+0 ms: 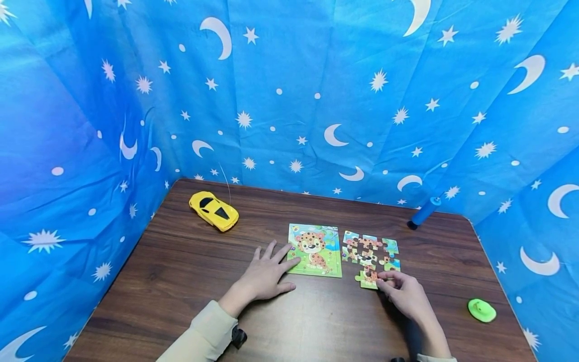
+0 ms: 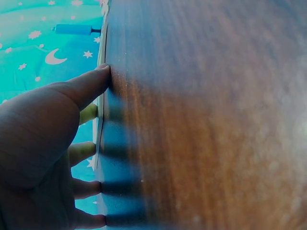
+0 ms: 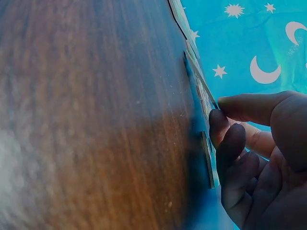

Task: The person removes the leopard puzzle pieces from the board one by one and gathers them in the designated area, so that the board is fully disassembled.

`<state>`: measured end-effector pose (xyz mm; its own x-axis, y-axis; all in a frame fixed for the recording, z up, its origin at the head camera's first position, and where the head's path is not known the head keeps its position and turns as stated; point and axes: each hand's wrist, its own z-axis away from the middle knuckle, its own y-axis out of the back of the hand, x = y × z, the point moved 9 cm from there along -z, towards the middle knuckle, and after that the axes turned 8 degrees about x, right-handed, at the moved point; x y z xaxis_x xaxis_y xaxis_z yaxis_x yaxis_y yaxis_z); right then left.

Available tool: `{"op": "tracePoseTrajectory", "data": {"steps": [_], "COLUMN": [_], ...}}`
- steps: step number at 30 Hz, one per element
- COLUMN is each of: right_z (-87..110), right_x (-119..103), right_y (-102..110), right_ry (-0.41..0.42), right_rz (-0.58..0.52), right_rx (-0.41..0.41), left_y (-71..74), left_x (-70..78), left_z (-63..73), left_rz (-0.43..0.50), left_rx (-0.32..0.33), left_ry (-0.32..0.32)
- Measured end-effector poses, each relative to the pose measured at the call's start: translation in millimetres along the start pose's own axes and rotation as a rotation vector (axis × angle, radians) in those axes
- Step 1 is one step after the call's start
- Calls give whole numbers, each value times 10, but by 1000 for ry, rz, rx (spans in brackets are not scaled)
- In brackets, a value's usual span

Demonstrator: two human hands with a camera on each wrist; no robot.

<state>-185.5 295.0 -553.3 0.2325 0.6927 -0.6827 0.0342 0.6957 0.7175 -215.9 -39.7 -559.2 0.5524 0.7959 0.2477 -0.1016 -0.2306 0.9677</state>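
A square leopard-cub picture puzzle board [image 1: 316,270] lies flat on the table. My left hand [image 1: 267,275] rests with spread, straight fingers at its left edge, two fingertips over the board. To the board's right lie several loose jigsaw pieces [image 1: 391,246] with parts of the same cub, spaced slightly apart. At the near end of them, my right hand [image 1: 404,294] pinches a green and spotted puzzle piece [image 1: 368,283] between thumb and fingers. In the right wrist view that piece [image 3: 204,81] shows edge-on, tilted up from the table.
On the dark wooden table [image 1: 181,281], a yellow toy car [image 1: 214,211] sits at the back left. A blue cylinder with a black end [image 1: 424,213] is at the back right, and a green oval object [image 1: 482,310] at the right. A starry blue curtain [image 1: 280,115] surrounds the table.
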Motion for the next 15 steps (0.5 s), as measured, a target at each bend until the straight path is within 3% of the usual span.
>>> {"op": "tracePoseTrajectory", "data": {"steps": [7,15], "right_z": [-16,-27], "right_x": [-16,-228], "right_y": [28,-14], "right_ry": [0,56], "right_rz": [-12,-32], "right_rx": [14,22], "left_y": [-14,83], "left_x": [0,-33], "left_z": [-25,-103], "left_rz": [-20,-16], "left_rx": [-5,33], "left_ry": [-3,2]}}
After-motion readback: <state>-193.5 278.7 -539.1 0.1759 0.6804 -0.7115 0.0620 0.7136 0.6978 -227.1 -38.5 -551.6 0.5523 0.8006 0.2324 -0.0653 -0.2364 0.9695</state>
